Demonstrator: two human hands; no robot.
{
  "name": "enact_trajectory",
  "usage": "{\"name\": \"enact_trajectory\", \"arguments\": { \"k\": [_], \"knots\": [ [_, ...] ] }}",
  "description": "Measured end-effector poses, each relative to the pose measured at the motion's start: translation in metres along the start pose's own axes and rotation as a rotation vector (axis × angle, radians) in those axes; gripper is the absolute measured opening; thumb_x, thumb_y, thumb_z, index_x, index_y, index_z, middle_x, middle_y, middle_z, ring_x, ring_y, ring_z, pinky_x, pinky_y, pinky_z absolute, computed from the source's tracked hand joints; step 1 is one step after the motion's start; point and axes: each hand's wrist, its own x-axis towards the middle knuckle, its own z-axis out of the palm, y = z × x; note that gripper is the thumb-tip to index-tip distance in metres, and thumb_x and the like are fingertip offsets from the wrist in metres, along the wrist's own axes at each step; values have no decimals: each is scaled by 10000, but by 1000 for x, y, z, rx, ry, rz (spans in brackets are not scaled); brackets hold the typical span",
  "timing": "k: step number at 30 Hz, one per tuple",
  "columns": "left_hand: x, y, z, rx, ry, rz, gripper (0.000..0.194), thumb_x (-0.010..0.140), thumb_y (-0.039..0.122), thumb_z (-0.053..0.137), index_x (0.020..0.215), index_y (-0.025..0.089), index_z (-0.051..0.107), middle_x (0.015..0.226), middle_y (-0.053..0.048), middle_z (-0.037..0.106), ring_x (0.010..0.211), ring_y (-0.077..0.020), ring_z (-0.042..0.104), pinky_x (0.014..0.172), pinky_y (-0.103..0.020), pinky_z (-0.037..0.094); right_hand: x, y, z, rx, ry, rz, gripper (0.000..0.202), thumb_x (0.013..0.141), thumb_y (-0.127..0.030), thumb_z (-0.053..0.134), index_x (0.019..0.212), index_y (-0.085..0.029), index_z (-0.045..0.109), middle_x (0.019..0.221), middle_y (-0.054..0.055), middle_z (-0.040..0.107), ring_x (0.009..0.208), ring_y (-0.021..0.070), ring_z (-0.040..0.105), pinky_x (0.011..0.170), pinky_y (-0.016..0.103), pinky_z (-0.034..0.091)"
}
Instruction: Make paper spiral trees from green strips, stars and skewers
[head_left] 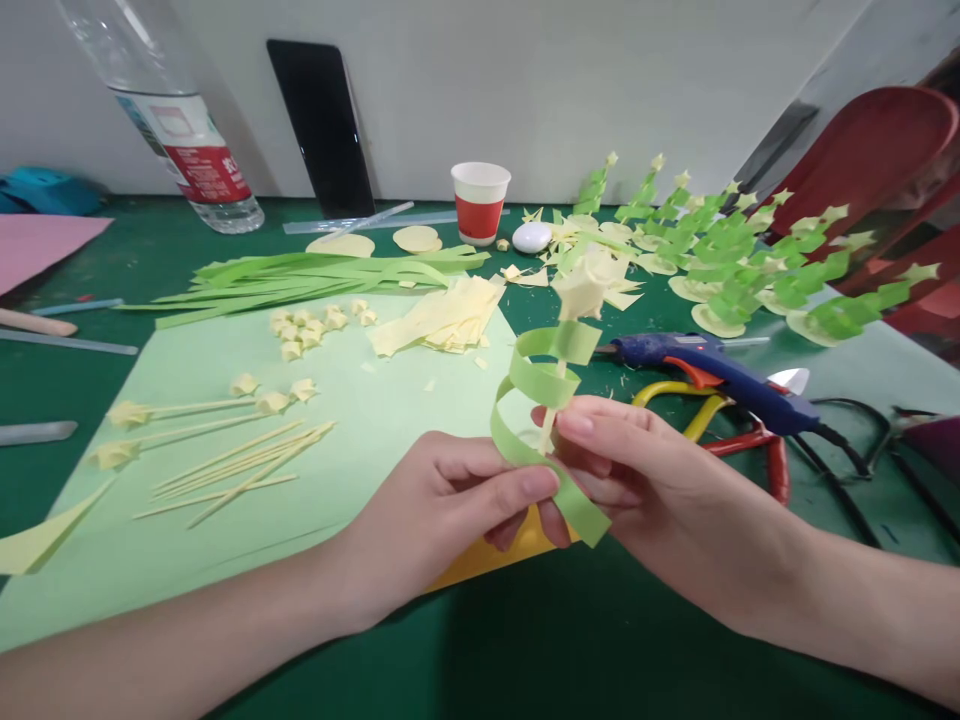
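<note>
My left hand (472, 495) pinches the lower part of a green paper strip (536, 380), which coils loosely around a thin pale stick (551, 415). Between the thumb and fingers of my right hand (637, 460) is that stick, upright and topped with a pale yellow paper star (583, 285). The strip's upper end sits just under the star, and its lower end hangs past my left thumb. Left of my hands, a light green sheet (360, 420) bears loose sticks (240, 465), small folded stars (300, 330) and several star-tipped sticks (195, 408).
Green strips (322, 280) and cream paper pieces (442, 318) lie behind my hands. At right are a blue glue gun (705, 365), pliers (776, 465) and several finished green spirals with stars (750, 265). A paper cup (480, 205), phone (321, 125) and bottle (187, 140) stand by the wall.
</note>
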Motion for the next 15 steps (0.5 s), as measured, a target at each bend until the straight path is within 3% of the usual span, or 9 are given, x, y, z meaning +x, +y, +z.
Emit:
{"name": "enact_trajectory", "arguments": {
  "k": [10, 15],
  "knots": [
    [1, 0, 0, 17, 12, -7, 268, 801, 230, 533, 577, 144, 653, 501, 32, 488, 483, -69, 407, 493, -177, 346, -5, 1, -3, -33, 15, 0, 337, 757, -328, 606, 506, -185, 434, 503, -61, 212, 470, 86, 189, 484, 234, 238],
    [2, 0, 1, 11, 28, -20, 331, 788, 251, 531, 478, 138, 531, 538, 8, 565, 466, -66, 415, 463, -181, 340, -4, -1, -2, -60, -11, -32, 313, 783, -295, 584, 514, -177, 476, 496, -60, 247, 465, 78, 196, 482, 219, 255]
  ]
}}
